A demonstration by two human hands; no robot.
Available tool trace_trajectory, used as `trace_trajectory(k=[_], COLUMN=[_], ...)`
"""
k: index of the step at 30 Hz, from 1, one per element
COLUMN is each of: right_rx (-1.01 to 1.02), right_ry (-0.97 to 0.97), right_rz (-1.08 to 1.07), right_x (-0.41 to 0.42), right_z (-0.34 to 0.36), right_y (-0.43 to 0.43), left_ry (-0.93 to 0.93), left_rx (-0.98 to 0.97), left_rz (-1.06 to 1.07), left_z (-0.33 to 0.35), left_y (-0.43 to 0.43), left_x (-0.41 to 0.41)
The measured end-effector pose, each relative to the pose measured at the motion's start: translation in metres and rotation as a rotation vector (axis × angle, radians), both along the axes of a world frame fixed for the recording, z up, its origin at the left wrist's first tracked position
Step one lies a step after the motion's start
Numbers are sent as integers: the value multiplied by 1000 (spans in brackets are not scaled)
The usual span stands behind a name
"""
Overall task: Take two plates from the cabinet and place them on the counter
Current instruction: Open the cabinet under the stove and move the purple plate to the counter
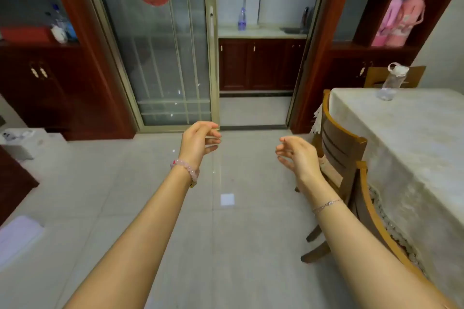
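Observation:
No plates are in view. Far ahead, through an open doorway, a pale kitchen counter sits above a dark wooden cabinet whose doors are closed. My left hand is raised over the tiled floor, fingers loosely curled and apart, holding nothing. My right hand hovers at the same height, fingers apart and empty. Both hands are well short of the doorway.
A glass sliding door stands left of the opening. Red-brown shelving units flank both sides. A cloth-covered dining table with a clear bottle and wooden chairs fills the right. A plastic bottle stands on the counter.

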State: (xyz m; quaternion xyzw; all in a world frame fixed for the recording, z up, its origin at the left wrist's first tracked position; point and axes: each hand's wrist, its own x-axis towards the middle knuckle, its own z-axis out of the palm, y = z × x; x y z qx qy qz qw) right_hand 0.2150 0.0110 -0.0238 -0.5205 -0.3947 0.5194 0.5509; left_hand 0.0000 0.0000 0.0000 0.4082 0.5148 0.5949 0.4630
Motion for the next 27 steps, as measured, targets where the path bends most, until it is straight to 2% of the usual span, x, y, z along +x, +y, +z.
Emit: trace_trajectory(k=[10,21,27], right_rx=[-60,-99,-147], right_ry=[-33,-80,-79], right_rz=[-24,-5,-1], right_x=[-8,-59,-68], right_z=[-29,-29,-38], right_y=[55,208,277], left_ry=[-4,88,50], left_rx=[-89,-116,-154], left_rz=[19,-52,-97], left_z=[-36,-44,-48], left_y=[57,217,294], left_x=[-11,-56,-59])
